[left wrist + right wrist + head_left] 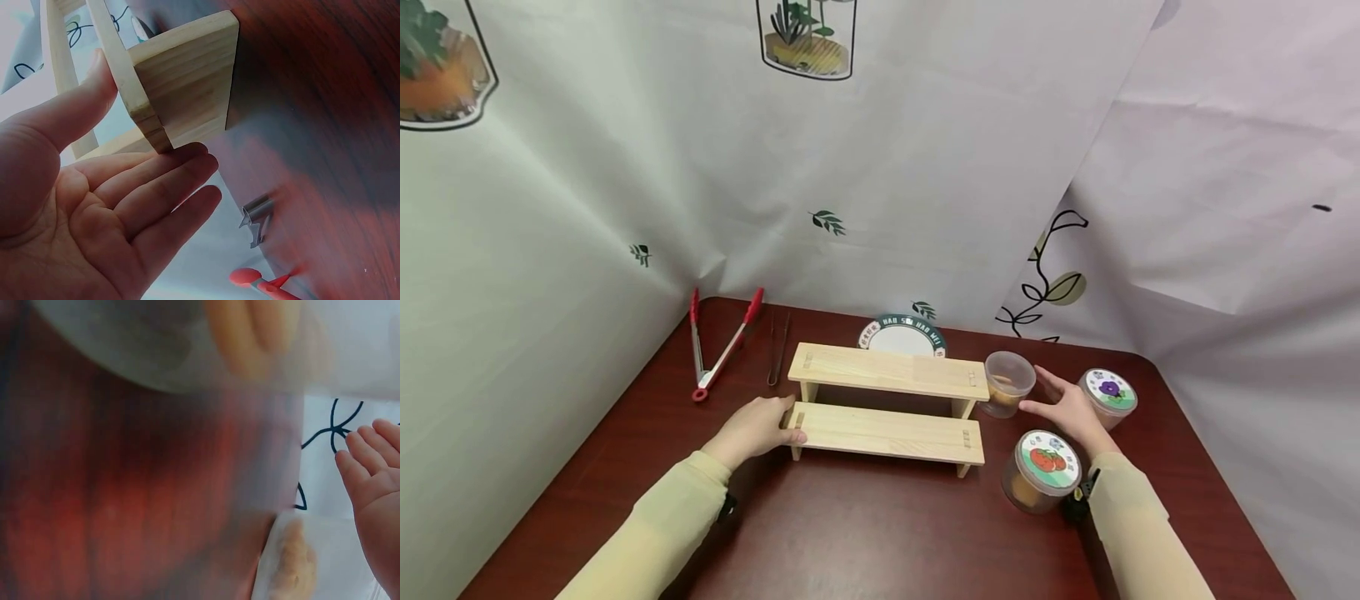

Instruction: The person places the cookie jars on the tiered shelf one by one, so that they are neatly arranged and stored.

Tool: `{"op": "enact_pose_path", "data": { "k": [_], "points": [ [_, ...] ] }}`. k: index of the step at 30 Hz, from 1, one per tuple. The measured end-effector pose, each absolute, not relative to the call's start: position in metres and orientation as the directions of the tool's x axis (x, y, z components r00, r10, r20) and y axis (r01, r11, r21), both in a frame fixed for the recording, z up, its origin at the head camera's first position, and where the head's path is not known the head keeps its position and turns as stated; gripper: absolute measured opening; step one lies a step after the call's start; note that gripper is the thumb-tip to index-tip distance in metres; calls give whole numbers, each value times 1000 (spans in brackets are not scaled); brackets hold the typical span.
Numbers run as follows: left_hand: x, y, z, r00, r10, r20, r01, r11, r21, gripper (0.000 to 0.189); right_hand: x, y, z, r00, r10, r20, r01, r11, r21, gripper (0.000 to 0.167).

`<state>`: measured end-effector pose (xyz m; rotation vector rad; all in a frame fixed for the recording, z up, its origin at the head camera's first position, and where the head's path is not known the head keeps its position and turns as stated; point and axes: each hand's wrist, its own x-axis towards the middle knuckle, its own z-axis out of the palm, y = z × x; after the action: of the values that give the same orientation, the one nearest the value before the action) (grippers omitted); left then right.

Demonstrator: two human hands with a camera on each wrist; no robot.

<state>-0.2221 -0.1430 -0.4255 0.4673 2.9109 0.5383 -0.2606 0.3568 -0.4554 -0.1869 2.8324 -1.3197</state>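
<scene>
In the head view a two-tier wooden stand (887,429) stands in the middle of the dark red table. My left hand (760,429) grips the left end of its lower board, thumb (94,94) on one side and fingers on the other. My right hand (1067,408) is at the right side of a lidless clear tub (1009,379), fingers spread beside its wall. Pale brown food shows inside that tub. In front of this hand is a tub with a tomato lid (1043,471); right of it, one with a purple-flower lid (1107,400).
Red-handled tongs (718,367) and slim dark tweezers (777,350) lie at the back left. Behind the stand shows a round plate with a green-and-white rim (906,321). White patterned cloth (925,167) hangs around the table's back and sides.
</scene>
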Motion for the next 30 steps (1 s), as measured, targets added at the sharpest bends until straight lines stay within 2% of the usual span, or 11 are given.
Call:
{"op": "enact_pose_path", "data": {
  "k": [8,16,21,30],
  "points": [
    [-223,-142,-424,-944,320,-82,277,902,331,53,-250,334,-424,-986,-164,27,-120,590,-799,80],
    [-223,-141,-424,-946,313,-88,269,905,330,52,-270,347,-455,-990,-129,48,-115,581,-806,84],
    [-222,-143,-424,-947,309,-87,264,904,336,51,-271,344,-459,-993,-100,57,-105,582,-806,85],
    [-223,-141,-425,-947,305,-99,256,906,338,60,-267,343,-460,-998,-38,41,-56,544,-837,86]
  ]
}}
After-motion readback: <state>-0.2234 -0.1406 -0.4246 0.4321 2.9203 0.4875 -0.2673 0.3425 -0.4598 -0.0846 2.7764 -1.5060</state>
